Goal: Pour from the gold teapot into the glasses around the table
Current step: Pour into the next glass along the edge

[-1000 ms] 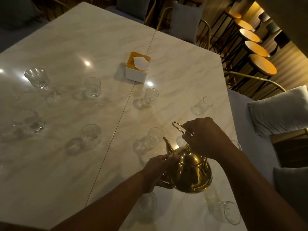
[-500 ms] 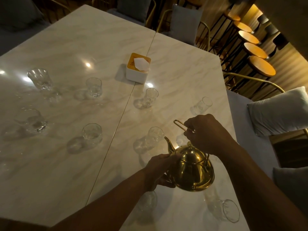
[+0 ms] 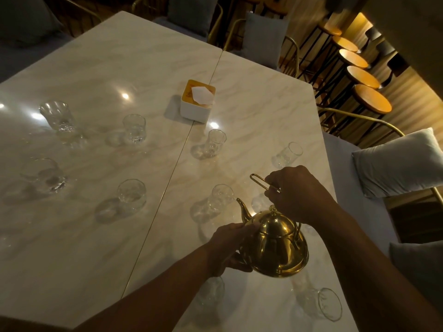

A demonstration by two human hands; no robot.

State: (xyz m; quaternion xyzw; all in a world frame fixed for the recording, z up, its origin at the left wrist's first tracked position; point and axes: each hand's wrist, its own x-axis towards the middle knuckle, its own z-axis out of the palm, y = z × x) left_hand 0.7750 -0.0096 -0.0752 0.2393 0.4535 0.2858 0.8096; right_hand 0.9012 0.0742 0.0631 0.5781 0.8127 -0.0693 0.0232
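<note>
The gold teapot (image 3: 275, 245) hangs above the marble table (image 3: 251, 109) near its front right. My right hand (image 3: 299, 192) grips its wire handle from above. My left hand (image 3: 230, 248) holds the pot's left side, fingers curled around the body. The spout points up and left, its tip close to a clear glass (image 3: 220, 197). Several more clear glasses stand around the table, among them a glass (image 3: 287, 154) at the right, a glass (image 3: 215, 142) near the seam and a glass (image 3: 131, 196) left of it.
A white tissue box (image 3: 197, 101) stands mid-table by the seam. Two glasses (image 3: 326, 304) sit near the front edge, one partly behind my left arm. Cushioned seats (image 3: 395, 161) line the right side; round stools (image 3: 371, 98) stand beyond.
The teapot has lifted slightly and shifted right, with both hands still on it. Its spout stays near the same glass.
</note>
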